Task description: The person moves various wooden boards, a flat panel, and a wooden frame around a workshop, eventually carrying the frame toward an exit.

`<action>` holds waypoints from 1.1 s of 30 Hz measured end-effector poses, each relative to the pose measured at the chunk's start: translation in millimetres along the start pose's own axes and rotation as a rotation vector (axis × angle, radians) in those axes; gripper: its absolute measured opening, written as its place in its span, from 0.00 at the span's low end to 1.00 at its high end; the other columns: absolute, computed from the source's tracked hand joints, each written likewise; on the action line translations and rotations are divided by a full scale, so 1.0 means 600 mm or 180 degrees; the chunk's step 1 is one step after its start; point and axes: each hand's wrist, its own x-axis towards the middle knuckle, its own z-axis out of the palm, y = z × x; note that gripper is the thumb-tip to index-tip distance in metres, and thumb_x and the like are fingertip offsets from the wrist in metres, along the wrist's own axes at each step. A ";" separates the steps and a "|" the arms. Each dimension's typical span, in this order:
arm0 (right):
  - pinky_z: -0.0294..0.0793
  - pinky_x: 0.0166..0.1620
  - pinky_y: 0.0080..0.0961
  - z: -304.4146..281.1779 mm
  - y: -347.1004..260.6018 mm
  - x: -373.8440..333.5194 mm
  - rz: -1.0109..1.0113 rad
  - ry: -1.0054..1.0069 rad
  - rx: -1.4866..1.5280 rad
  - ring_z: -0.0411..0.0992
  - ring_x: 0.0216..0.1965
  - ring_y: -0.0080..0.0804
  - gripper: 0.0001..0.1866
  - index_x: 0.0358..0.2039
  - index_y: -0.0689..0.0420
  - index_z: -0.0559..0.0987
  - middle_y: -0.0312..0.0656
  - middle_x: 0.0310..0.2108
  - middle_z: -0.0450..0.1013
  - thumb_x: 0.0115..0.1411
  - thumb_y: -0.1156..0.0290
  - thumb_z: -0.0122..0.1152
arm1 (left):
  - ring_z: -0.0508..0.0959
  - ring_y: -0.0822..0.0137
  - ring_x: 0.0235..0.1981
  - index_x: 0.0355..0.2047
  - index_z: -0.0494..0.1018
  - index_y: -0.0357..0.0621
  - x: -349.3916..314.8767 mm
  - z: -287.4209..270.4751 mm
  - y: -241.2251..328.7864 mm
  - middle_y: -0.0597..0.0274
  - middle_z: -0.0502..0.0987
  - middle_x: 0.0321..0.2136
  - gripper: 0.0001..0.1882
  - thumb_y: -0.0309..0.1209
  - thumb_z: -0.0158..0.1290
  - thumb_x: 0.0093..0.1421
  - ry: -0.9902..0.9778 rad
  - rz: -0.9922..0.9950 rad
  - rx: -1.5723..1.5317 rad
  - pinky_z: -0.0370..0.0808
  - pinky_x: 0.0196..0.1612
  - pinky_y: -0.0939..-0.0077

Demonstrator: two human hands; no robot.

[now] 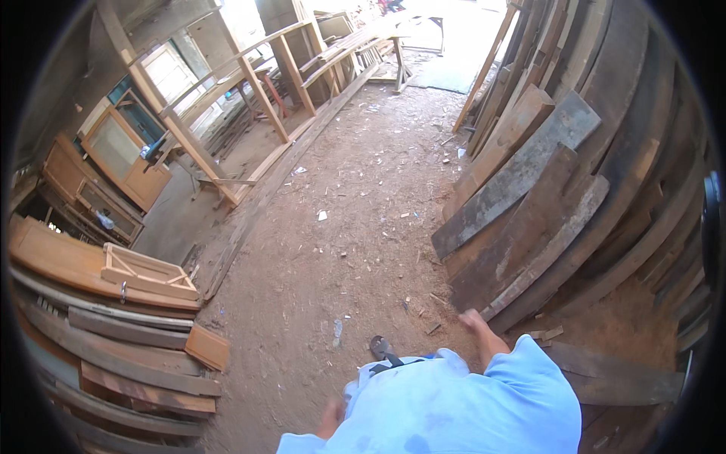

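My right hand [475, 322] hangs at my right side, just in front of the lower end of a dark weathered plank [522, 234] that leans with others. No object shows in it and its fingers look loosely extended; whether it touches the wood I cannot tell. Low on my left side is my left hand [331, 418], partly hidden by my light blue shirt [454, 401] and blurred, so its fingers do not show. A sandal [382, 346] on one foot peeks out beyond the shirt.
Thick boards [628, 136] lean in rows along the right. To the left lies a stack of planks [136, 344] with a small wooden frame [147, 271] on top. Beyond stand a timber framework [283, 87] and a glazed door [125, 155]. Wood chips litter the dirt floor [302, 250].
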 end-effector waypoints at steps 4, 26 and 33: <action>0.67 0.22 0.36 -0.035 -0.181 -0.019 0.2627 -0.1193 0.1810 0.70 0.19 0.34 0.14 0.20 0.65 0.78 0.44 0.20 0.73 0.50 0.65 0.55 | 0.71 0.62 0.33 0.41 0.67 0.38 0.133 -0.213 0.260 0.58 0.73 0.32 0.17 0.39 0.47 0.59 0.1124 0.0508 0.0488 0.71 0.37 0.65; 0.68 0.30 0.35 -0.543 -0.211 1.163 0.0737 0.0328 0.1616 0.71 0.25 0.34 0.16 0.25 0.64 0.75 0.49 0.21 0.73 0.53 0.62 0.48 | 0.66 0.68 0.15 0.33 0.70 0.42 0.538 0.027 1.010 0.64 0.68 0.17 0.10 0.35 0.50 0.53 -0.0694 -0.0219 0.0427 0.62 0.17 0.70; 0.70 0.35 0.43 -0.511 -0.149 1.383 0.0671 0.0660 0.1227 0.72 0.32 0.54 0.21 0.28 0.66 0.75 0.57 0.28 0.74 0.53 0.57 0.47 | 0.67 0.66 0.22 0.33 0.69 0.41 0.703 0.058 1.279 0.60 0.70 0.22 0.11 0.35 0.50 0.54 -0.0769 -0.0094 0.1018 0.65 0.24 0.66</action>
